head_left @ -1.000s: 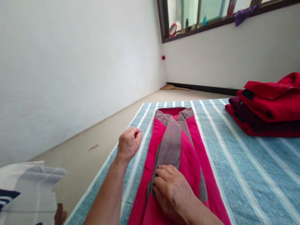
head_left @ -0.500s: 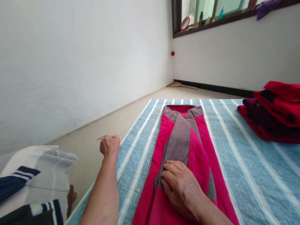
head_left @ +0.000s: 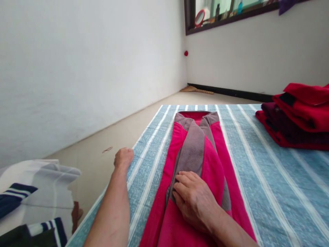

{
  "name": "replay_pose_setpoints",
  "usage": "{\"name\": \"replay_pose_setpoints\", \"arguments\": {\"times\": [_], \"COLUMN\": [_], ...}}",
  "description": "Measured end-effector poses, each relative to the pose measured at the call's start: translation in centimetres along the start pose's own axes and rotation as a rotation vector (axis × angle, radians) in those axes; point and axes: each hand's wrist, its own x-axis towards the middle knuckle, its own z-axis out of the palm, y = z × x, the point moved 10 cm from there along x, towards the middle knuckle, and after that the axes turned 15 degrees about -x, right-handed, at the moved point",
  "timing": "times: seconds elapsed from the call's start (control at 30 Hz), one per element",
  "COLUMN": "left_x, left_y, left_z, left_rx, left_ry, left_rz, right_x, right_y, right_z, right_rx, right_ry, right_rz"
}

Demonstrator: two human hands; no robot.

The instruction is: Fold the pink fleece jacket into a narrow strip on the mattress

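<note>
A pink and grey fleece jacket [head_left: 193,147] is folded into a long strip, collar at the far end, one sleeve laid over its front. My right hand [head_left: 194,195] rests on it, palm down with the fingers extended, touching the grey part near the zip. To the left, my left hand [head_left: 123,157] is curled into a fist at the edge of the striped cloth [head_left: 151,147]. Its fingers are turned away, so anything inside them is hidden.
A pile of red and dark purple folded clothes [head_left: 298,120] sits at the right. White, grey and navy garments [head_left: 38,192] lie at lower left. On the floor are a thin brownish loop [head_left: 107,150] and a broom [head_left: 196,90]. A window sill [head_left: 218,24] holds small items.
My left hand has shifted slightly right, away from the thin loop on the floor, which now shows whole. My right hand stays on the jacket. The view has turned a little.
</note>
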Motion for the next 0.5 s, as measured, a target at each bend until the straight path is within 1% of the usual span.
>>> {"name": "replay_pose_setpoints", "arguments": {"times": [0.07,0.13,0.2,0.27,0.3,0.37,0.43,0.5], "left_x": [-0.5,-0.9,-1.3,-1.8,-2.2,-3.8,-6.7,-10.4], "left_y": [0.5,1.5,2.8,4.5,5.5,7.3,8.8,9.2], "left_z": [-0.1,-0.3,-0.5,-0.6,-0.5,-0.3,0.0,0.1], "left_rx": [0.024,0.035,0.038,0.028,0.016,-0.027,-0.088,-0.140], "left_ry": [0.009,0.018,0.016,-0.025,-0.066,-0.189,-0.346,-0.482], "left_rz": [-0.014,-0.005,0.023,0.075,0.111,0.197,0.285,0.339], "right_x": [0.0,-0.1,-0.2,-0.3,-0.3,-0.4,-0.4,-0.5], "right_y": [0.0,0.1,0.1,0.0,-0.1,-0.1,-0.1,-0.1], "right_z": [0.1,0.1,0.0,-0.2,-0.3,-0.4,-0.4,-0.2], "right_rx": [-0.007,-0.014,-0.022,-0.020,-0.018,-0.015,-0.015,-0.013], "right_ry": [0.002,0.003,0.015,0.025,0.031,0.036,0.032,0.018], "right_rz": [-0.002,-0.001,-0.006,-0.018,-0.022,-0.025,-0.024,-0.025]}}
